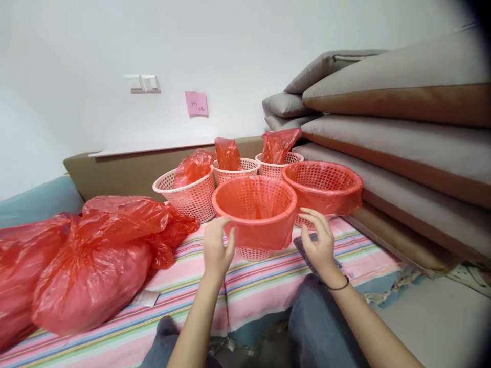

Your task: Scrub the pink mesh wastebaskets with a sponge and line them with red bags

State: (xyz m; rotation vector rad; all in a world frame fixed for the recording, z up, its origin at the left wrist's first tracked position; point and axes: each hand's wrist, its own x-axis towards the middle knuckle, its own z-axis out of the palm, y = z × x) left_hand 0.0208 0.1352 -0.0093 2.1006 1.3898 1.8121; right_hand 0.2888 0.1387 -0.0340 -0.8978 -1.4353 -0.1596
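Observation:
Before me stands a pink mesh wastebasket (255,253) lined with a red plastic bag (264,235), its edge folded down over the rim. My left hand (218,248) is at its left side, thumb and fingers apart; I cannot tell whether the fingertips touch the bag. To the right, my right hand (319,240) is open with curved fingers, a little apart from that wastebasket and in front of a second lined wastebasket (326,202). Both hands hold nothing. Behind are three pale pink wastebaskets (192,197), each with a crumpled red bag (228,153) inside.
Full red plastic bags (95,276) lie on the left of the striped cloth (187,286). Grey and brown cushions (402,138) are stacked at the right. A dark grey object (305,250) lies near my right hand. A pink note (196,104) and switches (142,83) are on the wall.

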